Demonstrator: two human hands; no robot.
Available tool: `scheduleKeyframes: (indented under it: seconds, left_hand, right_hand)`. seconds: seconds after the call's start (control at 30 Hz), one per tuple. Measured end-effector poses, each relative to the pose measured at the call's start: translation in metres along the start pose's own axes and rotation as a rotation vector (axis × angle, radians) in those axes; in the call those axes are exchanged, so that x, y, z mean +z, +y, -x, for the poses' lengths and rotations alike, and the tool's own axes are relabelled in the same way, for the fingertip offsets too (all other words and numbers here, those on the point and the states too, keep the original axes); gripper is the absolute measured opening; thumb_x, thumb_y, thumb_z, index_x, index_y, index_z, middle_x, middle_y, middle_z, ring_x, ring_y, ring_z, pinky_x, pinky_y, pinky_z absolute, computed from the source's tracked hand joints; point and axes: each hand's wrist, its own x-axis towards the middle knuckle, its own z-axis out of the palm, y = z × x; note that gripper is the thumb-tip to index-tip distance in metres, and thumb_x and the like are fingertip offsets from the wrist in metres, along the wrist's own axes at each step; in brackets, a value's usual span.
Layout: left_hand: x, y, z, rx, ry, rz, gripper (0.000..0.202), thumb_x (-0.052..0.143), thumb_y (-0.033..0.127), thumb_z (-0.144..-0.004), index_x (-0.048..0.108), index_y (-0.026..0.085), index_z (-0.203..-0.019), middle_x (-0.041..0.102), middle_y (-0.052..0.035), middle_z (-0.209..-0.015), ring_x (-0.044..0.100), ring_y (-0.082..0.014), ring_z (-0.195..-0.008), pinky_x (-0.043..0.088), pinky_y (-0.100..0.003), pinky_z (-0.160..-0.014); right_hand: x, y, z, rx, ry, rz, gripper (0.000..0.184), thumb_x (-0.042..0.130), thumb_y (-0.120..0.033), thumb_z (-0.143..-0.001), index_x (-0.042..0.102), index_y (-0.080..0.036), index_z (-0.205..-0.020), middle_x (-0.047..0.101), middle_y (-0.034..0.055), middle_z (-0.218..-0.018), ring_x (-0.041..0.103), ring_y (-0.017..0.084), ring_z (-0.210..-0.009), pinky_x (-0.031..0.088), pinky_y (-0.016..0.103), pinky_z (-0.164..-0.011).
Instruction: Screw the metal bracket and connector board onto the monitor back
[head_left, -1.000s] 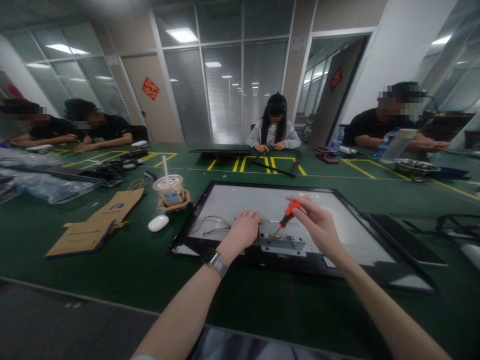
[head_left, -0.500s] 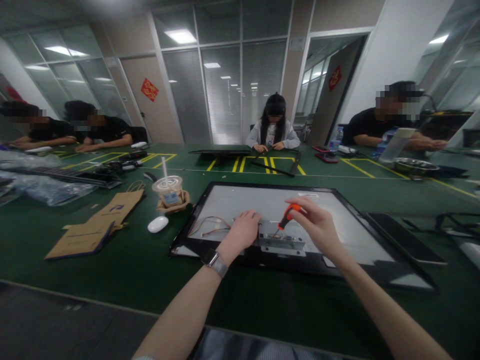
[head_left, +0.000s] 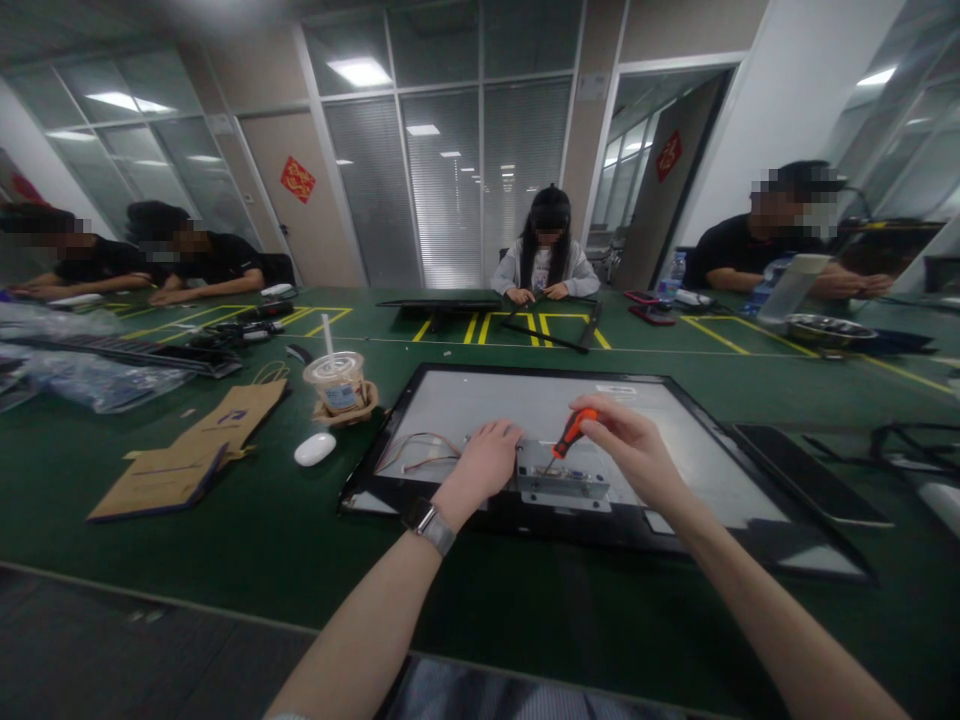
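The green worktop is covered in part by a black-framed panel, laid flat beneath the fingers. On it, a metal bracket is set just beside the fingers of the left hand, laid flat and unclenched; by the right hand, an orange-and-black screwdriver is clamped between the fingers, its tip pointed down at the bracket.

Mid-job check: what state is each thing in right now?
Left hand: resting on the panel, beside the metal bracket
Right hand: gripping the screwdriver
Screwdriver: tilted, tip down at the bracket; contact unclear
Panel: lying flat on the table
Wires: loosely curved on the panel
Cup: upright, lidded, straw in
Paper bag: lying flat
Mouse: lying on the table
Door at left: shut
Door at right: open
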Motion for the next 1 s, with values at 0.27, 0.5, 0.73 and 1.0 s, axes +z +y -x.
scheduleKeyframes:
  seconds: [0.27,0.5,0.73,1.0]
  left_hand:
    - [0.0010,-0.0008,0.0003,-0.002,0.017,0.002,0.037,0.041,0.008,-0.095,0.058,0.016,-0.127,0.059,-0.0129,-0.135,0.057,-0.0247,-0.122,0.044,-0.037,-0.106]
    - [0.0041,-0.0022,-0.0009,0.002,0.011,0.011,0.037,0.040,0.010,-0.097,0.058,0.016,-0.129,0.059,-0.0136,-0.135,0.057,-0.0250,-0.123,0.044,-0.037,-0.106]
    - [0.0026,-0.0009,-0.0006,-0.002,0.012,0.002,0.037,0.041,0.010,-0.097,0.058,0.016,-0.129,0.058,-0.0136,-0.137,0.057,-0.0255,-0.122,0.044,-0.038,-0.106]
    - [0.0044,-0.0022,-0.0011,0.004,0.026,0.006,0.036,0.041,0.011,-0.098,0.058,0.016,-0.129,0.058,-0.0149,-0.137,0.057,-0.0254,-0.122,0.044,-0.039,-0.105]
  right_hand:
    - [0.0035,-0.0009,0.0022,0.020,-0.063,-0.093,0.034,0.064,-0.046,-0.094,0.074,-0.025,-0.118,0.078,0.0090,-0.106,0.074,0.027,-0.099,0.059,0.048,-0.093]
    - [0.0027,-0.0030,0.0003,-0.059,0.063,0.044,0.024,0.071,-0.043,-0.087,0.078,-0.025,-0.101,0.072,0.0056,-0.093,0.070,0.023,-0.085,0.061,0.037,-0.078]
    - [0.0027,0.0003,0.0021,-0.023,0.017,0.006,0.030,0.063,-0.042,-0.094,0.073,-0.026,-0.118,0.076,0.0066,-0.102,0.072,0.026,-0.099,0.059,0.045,-0.092]
    - [0.0021,-0.0008,0.0000,-0.071,0.078,0.060,0.025,0.065,-0.044,-0.092,0.077,-0.026,-0.104,0.074,0.0071,-0.102,0.072,0.026,-0.096,0.060,0.042,-0.086]
